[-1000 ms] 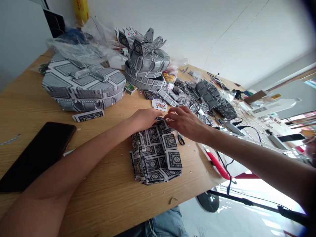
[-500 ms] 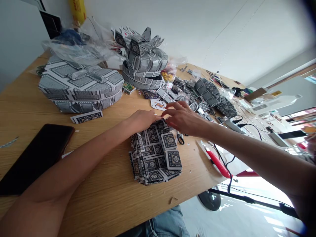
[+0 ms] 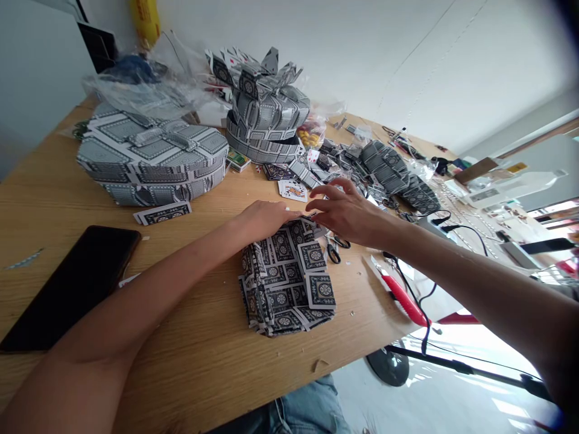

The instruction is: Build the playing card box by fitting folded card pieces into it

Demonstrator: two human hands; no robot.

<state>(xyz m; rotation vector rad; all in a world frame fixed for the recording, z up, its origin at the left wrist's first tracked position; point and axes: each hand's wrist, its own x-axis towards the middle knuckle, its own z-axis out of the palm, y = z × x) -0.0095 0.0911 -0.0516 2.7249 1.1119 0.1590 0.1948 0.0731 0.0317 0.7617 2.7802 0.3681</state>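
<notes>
A box-like piece made of black-and-white playing cards [image 3: 283,283] rests on the wooden table in front of me. My left hand [image 3: 266,220] is closed on its far edge, thumb and fingers pressed together there. Just right of that edge is my right hand [image 3: 339,208], its fingers curved and spread apart, with nothing seen between them. Two loose-looking cards [image 3: 320,290] lie on the right part of the piece. Black-handled scissors [image 3: 333,253] lie right of it, partly hidden under my right hand.
Behind stand a large oval card box [image 3: 154,160] and a round card container [image 3: 269,114]. A black phone [image 3: 72,289] and folded cards [image 3: 163,213] are at left. A red-handled cutter [image 3: 402,298], a power strip [image 3: 434,226] and cables lie at right.
My right hand has moved slightly right, away from the card piece's far edge, and its fingers have opened more. My left hand stays at that edge. The view has shifted slightly.
</notes>
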